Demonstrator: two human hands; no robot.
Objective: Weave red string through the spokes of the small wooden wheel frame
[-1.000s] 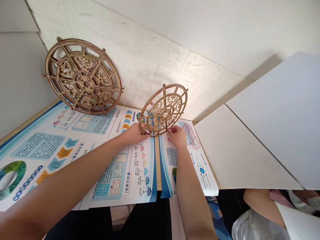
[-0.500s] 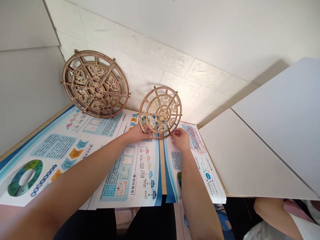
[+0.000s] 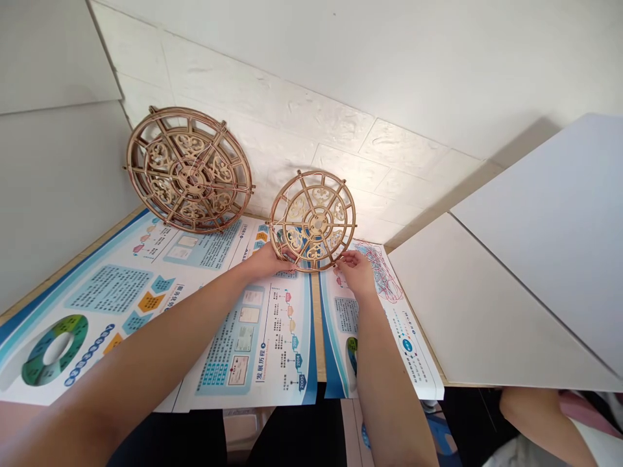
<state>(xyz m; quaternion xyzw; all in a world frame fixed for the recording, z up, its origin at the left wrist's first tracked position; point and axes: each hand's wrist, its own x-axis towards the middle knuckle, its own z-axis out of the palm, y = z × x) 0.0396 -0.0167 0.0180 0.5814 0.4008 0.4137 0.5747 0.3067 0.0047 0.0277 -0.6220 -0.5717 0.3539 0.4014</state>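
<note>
Left of the grip, more openwork discs (image 3: 189,175) lean against the wall (image 3: 335,123); printed posters (image 3: 243,324) lie beneath both hands. The left hand (image 3: 271,261) and right hand (image 3: 356,269) pinch the round openwork frame's (image 3: 318,224) lower rim, left fingertips partly hidden.

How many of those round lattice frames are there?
At least 2: one frame between left hand and right hand; another frame farther left by the wall; others may hide behind.
</note>
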